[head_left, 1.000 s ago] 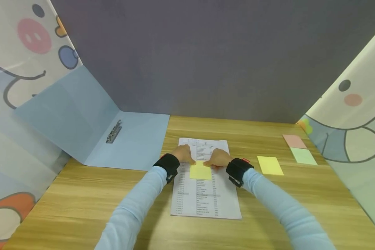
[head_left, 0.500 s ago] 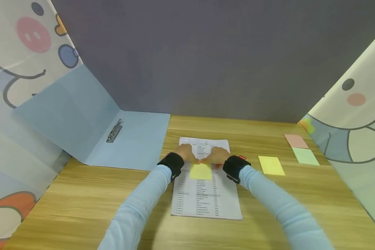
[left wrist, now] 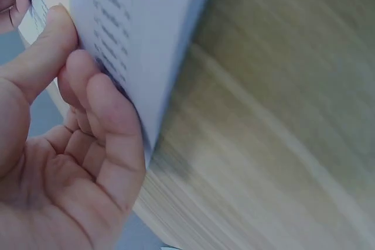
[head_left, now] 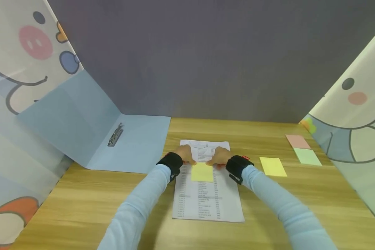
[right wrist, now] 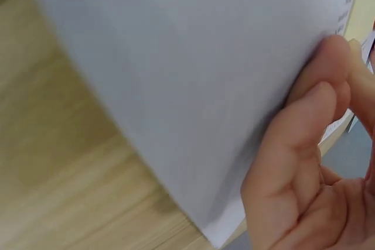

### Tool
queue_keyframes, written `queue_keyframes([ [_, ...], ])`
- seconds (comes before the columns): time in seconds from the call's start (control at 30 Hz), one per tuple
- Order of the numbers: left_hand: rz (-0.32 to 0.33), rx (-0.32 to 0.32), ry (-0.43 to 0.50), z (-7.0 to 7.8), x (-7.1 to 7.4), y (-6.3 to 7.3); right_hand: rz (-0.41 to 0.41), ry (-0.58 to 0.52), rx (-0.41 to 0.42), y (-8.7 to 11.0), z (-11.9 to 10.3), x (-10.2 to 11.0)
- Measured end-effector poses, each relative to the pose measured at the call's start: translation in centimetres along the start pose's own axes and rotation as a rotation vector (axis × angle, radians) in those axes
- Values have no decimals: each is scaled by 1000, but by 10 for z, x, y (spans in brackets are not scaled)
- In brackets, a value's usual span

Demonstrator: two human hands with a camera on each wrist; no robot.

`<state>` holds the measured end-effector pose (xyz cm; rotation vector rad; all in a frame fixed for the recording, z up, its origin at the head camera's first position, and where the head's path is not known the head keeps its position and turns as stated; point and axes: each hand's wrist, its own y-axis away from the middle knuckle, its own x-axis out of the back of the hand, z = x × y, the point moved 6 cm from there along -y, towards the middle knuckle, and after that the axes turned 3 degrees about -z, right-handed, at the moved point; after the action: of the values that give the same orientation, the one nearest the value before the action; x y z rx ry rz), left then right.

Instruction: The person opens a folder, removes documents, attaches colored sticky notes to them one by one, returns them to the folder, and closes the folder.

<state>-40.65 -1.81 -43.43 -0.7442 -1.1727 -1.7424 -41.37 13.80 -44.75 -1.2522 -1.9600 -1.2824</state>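
Observation:
A yellow sticky note (head_left: 202, 173) lies on a stack of printed sheets (head_left: 228, 205) in the middle of the table. At its upper left corner my left hand (head_left: 185, 153) pinches the note, the thumb tip on the edge and the other fingers curled. My right hand (head_left: 222, 156) does the same at the upper right corner. In the left wrist view, curled fingertips of the left hand (left wrist: 88, 144) rest against the printed page (left wrist: 158, 21). The right wrist view has the right hand's (right wrist: 299, 162) fingertips on the white paper (right wrist: 176, 74).
An opened light blue folder (head_left: 140, 139) with a metal clip (head_left: 115, 134) stands at the left. To the right lie another yellow note (head_left: 273, 167), a pink note (head_left: 297, 141) and a green note (head_left: 307, 156). A grey panel (head_left: 190, 62) bounds the table's back.
Half a second ago both thumbs met at the middle of the note's top edge; now they are apart at its corners. The note and sheets have stayed put; the head view tilted slightly.

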Motion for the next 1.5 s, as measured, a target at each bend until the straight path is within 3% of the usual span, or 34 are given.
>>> queue_keyframes([
  [0.1, -45, 8, -2, -4, -5, -12, -3, -41, -4, 3, 3, 1],
  [0.2, -61, -9, 28, -6, -5, -14, 0, -47, 15, 3, 6, 2],
  [0.37, -44, -7, 72, -8, 1, -1, 5, -57, 64, 3, 6, -1],
  [0.57, 19, -5, 23, -3, 4, 17, 26, 42, 130, 6, -5, -6],
  [0.77, 58, -17, 13, 4, 2, 18, 61, 30, 91, 8, -8, -4],
  [0.9, 51, -2, 4, 4, 2, 16, 54, 92, 105, 5, -8, -4],
  [1.03, 41, -26, 2, 3, 2, 14, 59, 139, 113, 6, -7, -1],
  [1.5, 24, -63, 70, -4, 1, 15, 32, 13, 62, 11, -1, -2],
])
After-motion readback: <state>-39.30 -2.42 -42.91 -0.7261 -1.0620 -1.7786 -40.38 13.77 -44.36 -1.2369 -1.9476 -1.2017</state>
